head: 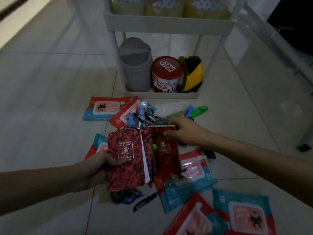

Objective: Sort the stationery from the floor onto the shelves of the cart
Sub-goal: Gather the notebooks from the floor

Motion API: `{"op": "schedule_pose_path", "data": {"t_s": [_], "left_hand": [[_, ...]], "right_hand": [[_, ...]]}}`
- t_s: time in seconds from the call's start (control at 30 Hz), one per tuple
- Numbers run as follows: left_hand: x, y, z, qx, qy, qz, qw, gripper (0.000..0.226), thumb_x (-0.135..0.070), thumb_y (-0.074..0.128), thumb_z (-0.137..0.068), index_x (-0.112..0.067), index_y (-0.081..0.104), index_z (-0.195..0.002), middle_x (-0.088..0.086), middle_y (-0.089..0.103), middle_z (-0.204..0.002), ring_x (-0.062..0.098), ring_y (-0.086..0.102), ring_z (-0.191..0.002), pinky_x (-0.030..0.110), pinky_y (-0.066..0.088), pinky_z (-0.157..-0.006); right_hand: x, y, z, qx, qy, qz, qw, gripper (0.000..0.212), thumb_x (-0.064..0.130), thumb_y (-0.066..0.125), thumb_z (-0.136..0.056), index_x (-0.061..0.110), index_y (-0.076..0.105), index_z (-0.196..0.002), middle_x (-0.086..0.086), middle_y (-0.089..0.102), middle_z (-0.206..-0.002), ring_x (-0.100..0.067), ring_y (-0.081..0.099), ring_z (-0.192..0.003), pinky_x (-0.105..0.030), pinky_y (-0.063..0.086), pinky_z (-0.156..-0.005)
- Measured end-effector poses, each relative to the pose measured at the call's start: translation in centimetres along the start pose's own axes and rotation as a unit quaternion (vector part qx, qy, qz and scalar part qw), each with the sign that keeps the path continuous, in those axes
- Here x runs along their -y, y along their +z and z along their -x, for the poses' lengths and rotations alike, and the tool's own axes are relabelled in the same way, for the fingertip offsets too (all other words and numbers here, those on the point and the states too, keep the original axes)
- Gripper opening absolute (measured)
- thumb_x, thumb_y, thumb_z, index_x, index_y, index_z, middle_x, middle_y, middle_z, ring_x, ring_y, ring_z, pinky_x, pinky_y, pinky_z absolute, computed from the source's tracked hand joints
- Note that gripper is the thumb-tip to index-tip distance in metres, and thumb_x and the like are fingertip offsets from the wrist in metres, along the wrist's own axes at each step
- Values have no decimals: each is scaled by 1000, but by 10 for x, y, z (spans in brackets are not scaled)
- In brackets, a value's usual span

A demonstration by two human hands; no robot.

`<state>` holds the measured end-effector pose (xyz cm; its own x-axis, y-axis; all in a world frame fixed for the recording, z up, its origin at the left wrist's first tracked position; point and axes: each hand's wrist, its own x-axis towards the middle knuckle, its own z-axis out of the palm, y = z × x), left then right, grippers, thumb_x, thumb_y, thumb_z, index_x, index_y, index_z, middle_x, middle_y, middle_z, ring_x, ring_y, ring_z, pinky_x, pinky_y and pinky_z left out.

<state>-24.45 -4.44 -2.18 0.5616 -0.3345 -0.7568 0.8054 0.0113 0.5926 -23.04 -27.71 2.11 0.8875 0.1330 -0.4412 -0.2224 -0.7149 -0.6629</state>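
Observation:
My left hand (100,168) grips a small stack of red-and-black spiral notepads (128,160), held above the floor. My right hand (184,133) pinches the top edge of another red spiral notepad (166,150) just to the right of the stack. Beneath them lies a pile of pens and markers (145,116), a green highlighter (199,109) and several red-and-teal wipe packs (243,212). The white cart (162,22) stands beyond the pile, with its lowest tray (162,95) close to the floor.
The cart's bottom tray holds a grey lidded bin (135,65), a red KG tub (166,73) and a yellow-black tape roll (193,73). The shelf above carries clear tape rolls (162,7). A correction tape (125,195) and a black pen (145,200) lie on the floor tiles.

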Motion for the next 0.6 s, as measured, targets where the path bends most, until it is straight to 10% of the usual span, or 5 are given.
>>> {"op": "schedule_pose_path", "data": {"t_s": [0.13, 0.33, 0.6], "left_hand": [[-12, 14, 10, 27, 7, 56, 998, 54, 11, 57, -54, -1, 62, -106, 20, 71, -103, 34, 70, -84, 46, 57, -76], [-27, 24, 19, 24, 32, 94, 995, 54, 4, 54, -55, -5, 60, -107, 20, 66, -114, 35, 65, -93, 47, 51, -88], [-39, 51, 22, 52, 67, 82, 993, 42, -5, 53, -62, -6, 61, -103, 18, 69, -100, 31, 65, -86, 42, 52, -83]], "right_hand": [[11, -14, 9, -82, -21, -129, 988, 20, 25, 55, -93, 10, 53, -79, -12, 58, -79, -20, 54, -71, -28, 39, -63], [12, 1, 8, 1, 118, -449, 885, 19, 30, 48, -95, 13, 55, -91, -4, 59, -84, -14, 54, -74, -25, 44, -67], [22, 11, 5, 36, 128, -500, 855, 39, 46, 41, -95, 14, 63, -97, -7, 67, -99, -23, 60, -98, -39, 45, -94]]}}
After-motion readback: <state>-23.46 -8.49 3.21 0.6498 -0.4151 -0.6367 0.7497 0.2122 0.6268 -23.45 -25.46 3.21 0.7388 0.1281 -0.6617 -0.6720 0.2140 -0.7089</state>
